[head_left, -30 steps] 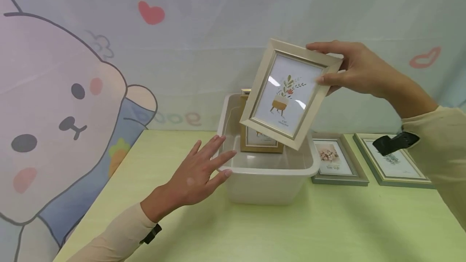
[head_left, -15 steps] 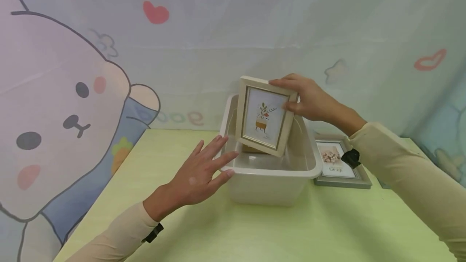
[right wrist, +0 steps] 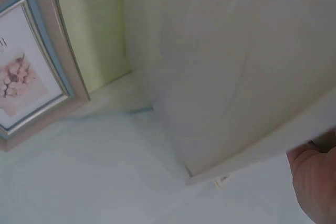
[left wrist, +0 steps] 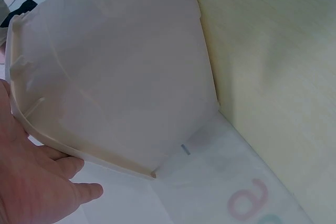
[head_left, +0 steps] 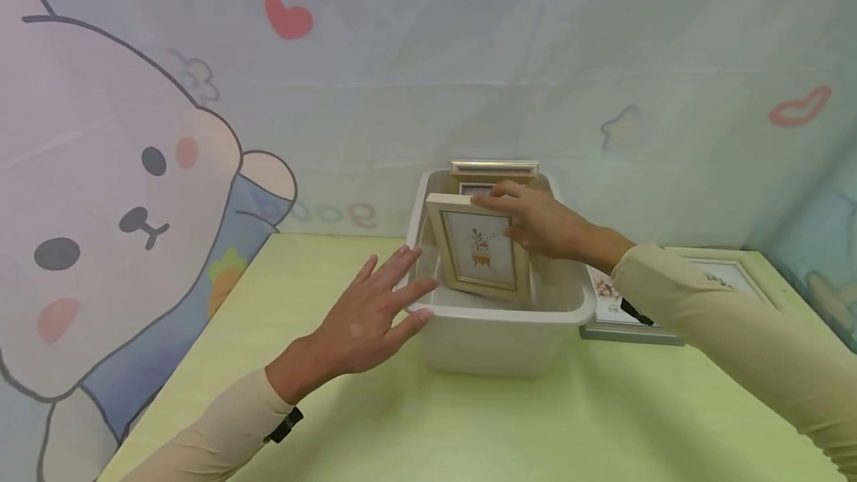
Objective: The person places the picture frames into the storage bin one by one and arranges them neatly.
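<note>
A cream picture frame [head_left: 479,251] with a potted-plant print stands tilted inside the white plastic bin [head_left: 502,316]. My right hand [head_left: 542,222] grips it by the upper right corner, thumb on the front and fingers over the top edge. Behind it in the bin leans a gold picture frame [head_left: 495,173], mostly hidden. My left hand [head_left: 361,318] has its fingers spread, with fingertips at the bin's left front rim. In the left wrist view that hand [left wrist: 42,177] lies along the rim of the bin [left wrist: 115,77]. The right wrist view shows only part of the right hand [right wrist: 317,182].
Right of the bin, a grey-brown picture frame [head_left: 632,333] with a flower print lies flat on the pale green table [head_left: 469,430]. Beyond it lies another picture frame [head_left: 750,266], partly behind the right sleeve. A printed cloth [head_left: 415,43] hangs behind the table.
My right hand has brought the cream picture frame left and down, from above the bin into it. The left hand has stayed at the rim.
</note>
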The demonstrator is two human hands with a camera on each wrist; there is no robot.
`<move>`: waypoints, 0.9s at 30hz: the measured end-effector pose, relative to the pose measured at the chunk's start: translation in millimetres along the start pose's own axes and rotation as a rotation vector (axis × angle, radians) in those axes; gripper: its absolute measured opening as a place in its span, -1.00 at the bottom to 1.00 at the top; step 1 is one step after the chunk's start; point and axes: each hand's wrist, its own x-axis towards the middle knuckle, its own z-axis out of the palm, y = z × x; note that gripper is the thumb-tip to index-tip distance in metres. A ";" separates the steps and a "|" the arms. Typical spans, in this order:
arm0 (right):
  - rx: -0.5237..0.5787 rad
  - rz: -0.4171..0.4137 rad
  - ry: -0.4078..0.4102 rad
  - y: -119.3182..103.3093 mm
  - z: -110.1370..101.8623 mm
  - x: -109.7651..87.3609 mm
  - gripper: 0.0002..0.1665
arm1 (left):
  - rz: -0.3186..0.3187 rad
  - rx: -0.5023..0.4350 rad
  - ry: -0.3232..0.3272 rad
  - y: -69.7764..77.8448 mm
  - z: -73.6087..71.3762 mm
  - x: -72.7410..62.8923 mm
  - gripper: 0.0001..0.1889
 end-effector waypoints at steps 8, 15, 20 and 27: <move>-0.006 0.048 -0.040 7.6 5.7 -2.6 -0.24 | -0.003 0.001 -0.002 0.3 1.3 -0.6 -0.54; -0.056 0.105 -0.062 11.7 6.0 -3.4 -0.21 | 0.005 0.003 0.013 0.6 2.3 -0.4 -0.57; -0.157 0.105 -0.052 17.7 6.3 -1.2 -0.23 | -0.001 0.001 0.007 0.6 2.0 -0.8 -0.58; -0.237 0.065 -0.022 27.0 8.3 4.2 -0.24 | -0.014 -0.008 -0.004 0.9 1.7 -1.8 -0.57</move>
